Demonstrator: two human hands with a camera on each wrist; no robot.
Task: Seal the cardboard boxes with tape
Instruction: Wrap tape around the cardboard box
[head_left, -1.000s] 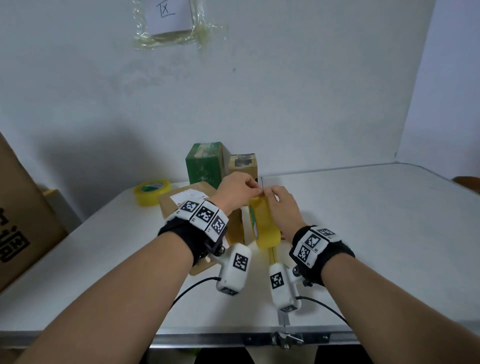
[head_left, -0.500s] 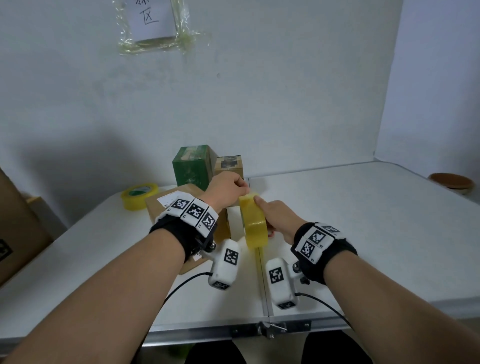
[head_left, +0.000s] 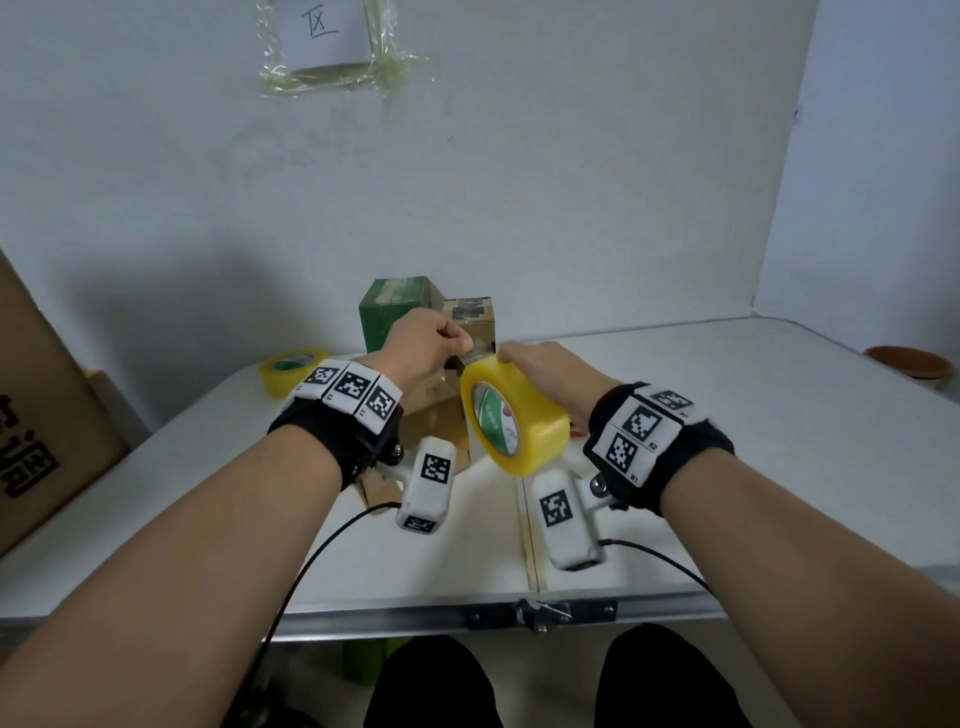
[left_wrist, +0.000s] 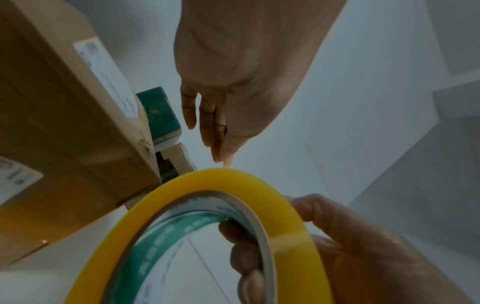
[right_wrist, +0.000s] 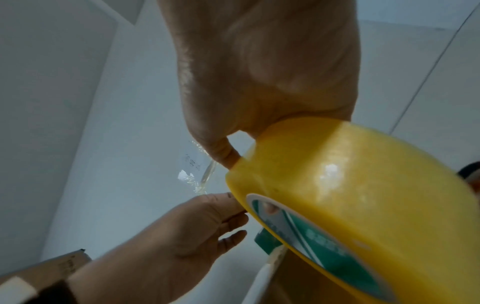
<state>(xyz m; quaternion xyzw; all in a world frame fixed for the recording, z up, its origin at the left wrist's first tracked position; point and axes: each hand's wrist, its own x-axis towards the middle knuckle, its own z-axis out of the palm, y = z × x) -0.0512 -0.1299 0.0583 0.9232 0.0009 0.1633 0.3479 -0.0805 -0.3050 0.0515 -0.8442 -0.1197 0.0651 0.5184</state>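
A yellow tape roll (head_left: 511, 421) with a green-printed core is held tilted above the table, and my right hand (head_left: 519, 366) grips it, thumb on the outer face and fingers through the core (left_wrist: 242, 253). My left hand (head_left: 460, 344) pinches the clear tape end (head_left: 477, 356) just left of the roll's top. A short strip (right_wrist: 207, 174) runs from the roll. Below my left hand lies a brown cardboard box (head_left: 436, 415) with a white label (left_wrist: 109, 78), partly hidden by my wrist.
A green box (head_left: 397, 312) and a small brown box (head_left: 472, 317) stand behind by the wall. A second tape roll (head_left: 291, 366) lies at back left. A big carton (head_left: 36, 415) stands left of the white table (head_left: 727, 415); a brown bowl (head_left: 906, 364) sits far right.
The roll has risen and tilted, so its core now faces me. My left hand has drawn the tape end a little away from the roll. My view has shifted.
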